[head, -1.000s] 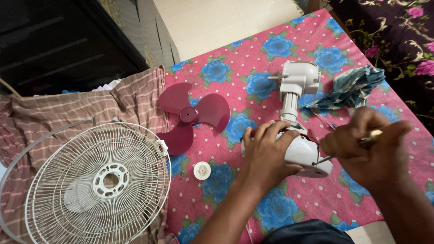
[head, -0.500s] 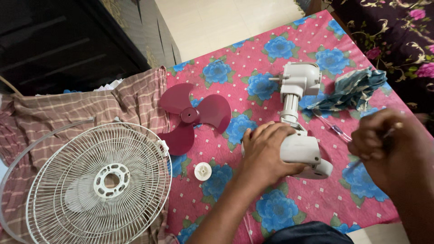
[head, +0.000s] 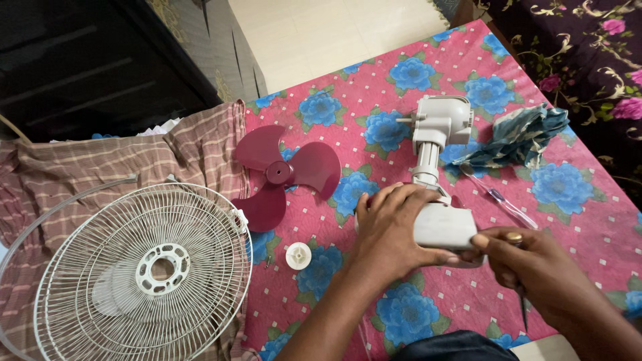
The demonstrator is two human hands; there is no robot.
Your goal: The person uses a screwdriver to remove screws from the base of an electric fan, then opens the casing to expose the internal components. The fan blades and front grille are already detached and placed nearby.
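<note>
Now the pale grey fan motor housing (head: 441, 226) lies near the table's (head: 401, 60) front edge, left hand (head: 391, 230) fingers clamped over it; right hand (head: 528, 267) fingers pinch a screwdriver (head: 522, 309), tip hidden.

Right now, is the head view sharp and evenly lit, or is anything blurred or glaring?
Head view: soft even light, no glare; fan blade and grille sharp; right hand slightly soft; dark cabinet underexposed, its detail lost.
</note>
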